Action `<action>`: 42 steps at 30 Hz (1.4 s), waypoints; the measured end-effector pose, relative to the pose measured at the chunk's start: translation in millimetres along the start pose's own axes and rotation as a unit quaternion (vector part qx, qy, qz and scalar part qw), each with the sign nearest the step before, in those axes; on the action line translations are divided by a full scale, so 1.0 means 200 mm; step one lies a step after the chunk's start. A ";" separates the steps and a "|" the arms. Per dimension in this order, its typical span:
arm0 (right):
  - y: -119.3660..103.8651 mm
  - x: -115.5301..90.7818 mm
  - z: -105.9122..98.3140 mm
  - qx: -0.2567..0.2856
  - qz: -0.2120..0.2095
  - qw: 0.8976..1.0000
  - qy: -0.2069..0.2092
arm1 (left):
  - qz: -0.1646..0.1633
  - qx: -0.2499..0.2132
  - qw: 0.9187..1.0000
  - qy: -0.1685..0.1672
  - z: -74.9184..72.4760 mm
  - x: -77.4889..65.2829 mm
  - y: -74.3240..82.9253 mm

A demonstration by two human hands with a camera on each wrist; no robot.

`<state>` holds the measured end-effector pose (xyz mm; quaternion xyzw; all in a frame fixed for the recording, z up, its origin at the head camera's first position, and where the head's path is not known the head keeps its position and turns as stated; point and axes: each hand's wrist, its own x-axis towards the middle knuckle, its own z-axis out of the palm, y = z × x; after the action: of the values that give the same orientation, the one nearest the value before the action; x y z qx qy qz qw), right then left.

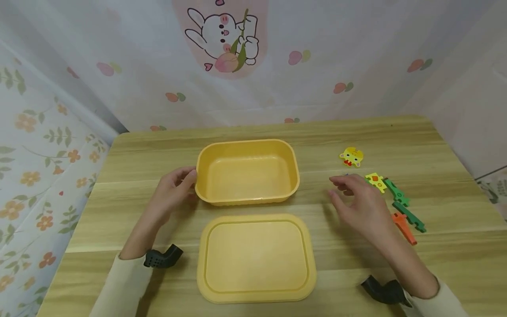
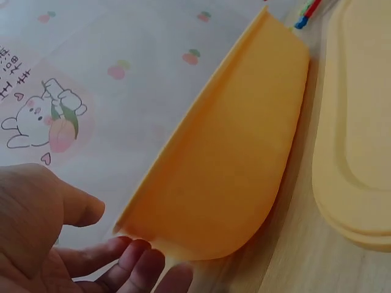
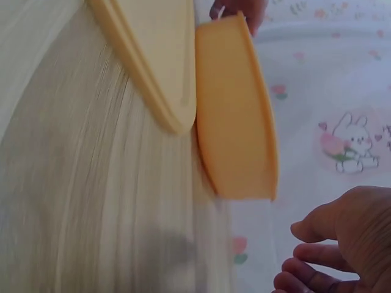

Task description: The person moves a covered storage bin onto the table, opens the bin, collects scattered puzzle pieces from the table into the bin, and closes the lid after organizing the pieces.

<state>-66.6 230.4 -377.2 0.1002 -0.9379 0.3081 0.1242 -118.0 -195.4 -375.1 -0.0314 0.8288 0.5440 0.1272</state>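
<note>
Left hand [image 1: 171, 191], fingers loosely spread, touches the smooth, round-cornered box [image 1: 247, 178] near the bench's [image 1: 158, 152] far edge; right hand [image 1: 363, 209], fingers loosely curved.

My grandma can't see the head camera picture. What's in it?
A person's left hand touches the left end of a yellow box on a table, and the right hand hovers by colourful puzzle pieces. A flat yellow lid lies in front of the box.
</note>
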 end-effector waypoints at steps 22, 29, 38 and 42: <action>0.32 -0.05 -0.01 -0.077 0.042 0.996 0.015 | -0.029 -0.071 0.997 0.000 0.02 0.04 -0.03; 0.35 -0.06 -0.02 -0.098 0.064 0.993 0.028 | -0.053 -0.109 0.993 -0.013 -0.01 0.04 -0.03; 0.37 -0.06 -0.01 -0.109 0.061 0.992 0.032 | -0.048 -0.149 0.987 -0.023 -0.01 0.05 -0.04; 0.36 -0.06 -0.02 -0.104 0.066 0.992 0.023 | -0.044 -0.160 0.986 -0.025 -0.01 0.05 -0.04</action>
<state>-74.0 291.0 -417.9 0.0179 -0.9662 0.2185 0.1353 -127.1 -200.0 -384.3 -0.0747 0.7253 0.6642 0.1649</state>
